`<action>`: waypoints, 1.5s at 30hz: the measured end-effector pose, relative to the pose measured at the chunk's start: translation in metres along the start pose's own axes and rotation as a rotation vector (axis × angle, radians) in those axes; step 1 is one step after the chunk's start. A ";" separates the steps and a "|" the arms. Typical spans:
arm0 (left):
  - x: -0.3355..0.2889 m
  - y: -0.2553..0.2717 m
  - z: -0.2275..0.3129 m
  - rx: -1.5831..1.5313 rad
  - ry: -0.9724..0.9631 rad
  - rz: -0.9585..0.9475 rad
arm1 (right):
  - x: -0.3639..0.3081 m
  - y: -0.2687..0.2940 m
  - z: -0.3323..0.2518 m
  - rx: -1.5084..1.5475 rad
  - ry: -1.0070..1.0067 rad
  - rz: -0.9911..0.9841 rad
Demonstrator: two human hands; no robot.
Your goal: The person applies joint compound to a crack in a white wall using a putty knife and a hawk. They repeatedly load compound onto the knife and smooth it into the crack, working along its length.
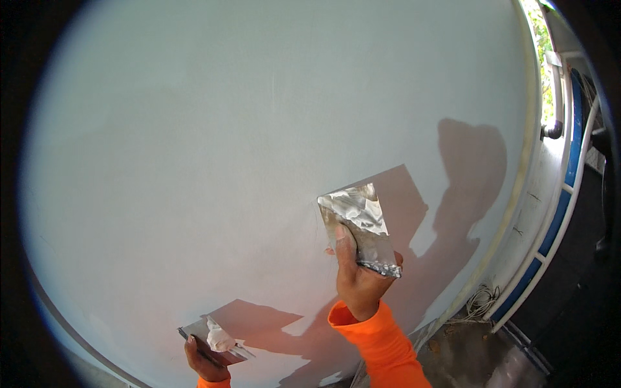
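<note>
My right hand is wrapped round a wide metal putty knife, thumb flat on the blade. White putty is smeared across the upper part of this blade. Its top corner is close to the pale wall; whether it touches I cannot tell. Lower and to the left, my left hand grips a second metal putty knife, its thumb along the near edge. A lump of white putty sits on that blade. The handles of both tools are mostly hidden.
Shadows of me and the tools fall on the wall. At the right run a white and blue railing and a bright window opening. A coiled cable lies near the wall's foot, by the dark floor.
</note>
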State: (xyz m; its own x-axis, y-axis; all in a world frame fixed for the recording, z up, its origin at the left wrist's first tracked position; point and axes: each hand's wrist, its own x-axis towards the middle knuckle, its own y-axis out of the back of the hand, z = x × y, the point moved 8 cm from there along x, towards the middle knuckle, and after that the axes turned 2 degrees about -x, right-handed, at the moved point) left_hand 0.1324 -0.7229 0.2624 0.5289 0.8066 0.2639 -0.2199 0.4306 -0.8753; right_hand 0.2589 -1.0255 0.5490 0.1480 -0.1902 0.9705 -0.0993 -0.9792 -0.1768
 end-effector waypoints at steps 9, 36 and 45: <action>-0.006 0.010 -0.003 0.019 0.031 0.075 | 0.005 0.016 0.002 -0.059 0.046 -0.153; -0.023 -0.002 0.001 -0.132 -0.049 -0.058 | 0.007 0.049 0.038 -0.200 0.207 -0.339; -0.025 0.012 -0.002 -0.004 -0.091 0.048 | 0.013 0.051 0.038 -0.134 0.119 -0.433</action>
State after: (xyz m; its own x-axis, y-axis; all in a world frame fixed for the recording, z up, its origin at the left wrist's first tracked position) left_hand 0.1181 -0.7385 0.2448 0.4410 0.8599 0.2571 -0.2398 0.3889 -0.8895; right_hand 0.2931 -1.0802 0.5467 0.0905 0.2509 0.9638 -0.1807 -0.9475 0.2636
